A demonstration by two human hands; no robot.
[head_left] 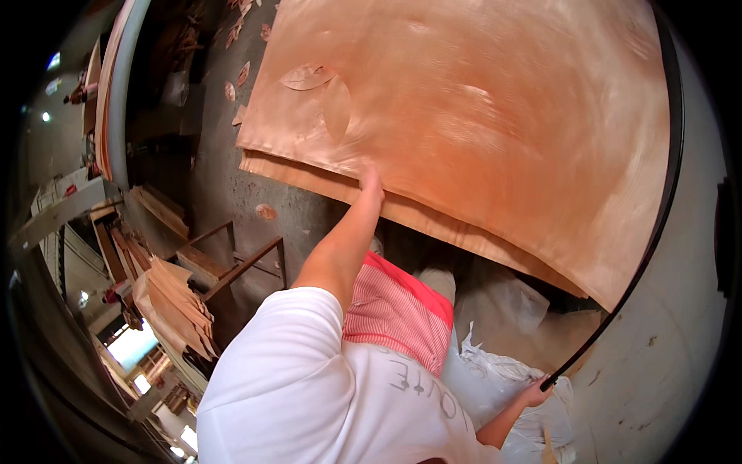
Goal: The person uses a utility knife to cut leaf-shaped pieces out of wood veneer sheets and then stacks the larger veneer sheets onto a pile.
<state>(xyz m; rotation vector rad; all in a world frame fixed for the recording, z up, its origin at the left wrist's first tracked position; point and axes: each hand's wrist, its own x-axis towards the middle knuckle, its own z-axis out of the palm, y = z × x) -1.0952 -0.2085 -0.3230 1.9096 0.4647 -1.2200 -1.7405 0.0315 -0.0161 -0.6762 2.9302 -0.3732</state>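
Note:
A large orange-brown veneer sheet (pixel 479 116) with oval patches fills the upper middle and lies over a second sheet (pixel 433 220) whose edge shows below it. My left hand (pixel 371 182) reaches up on an outstretched arm, and its fingers grip the top sheet's near edge. My right hand (pixel 533 394) is low at the right, closed around the lower end of a thin black strip (pixel 657 224) that curves along the sheet's right side.
A metal frame (pixel 247 263) with stacked wood strips (pixel 178 305) stands at the left. Veneer scraps (pixel 267 210) lie on the concrete floor. White plastic sacks (pixel 502 371) sit under the sheets. A grey wall-like surface (pixel 688 309) is on the right.

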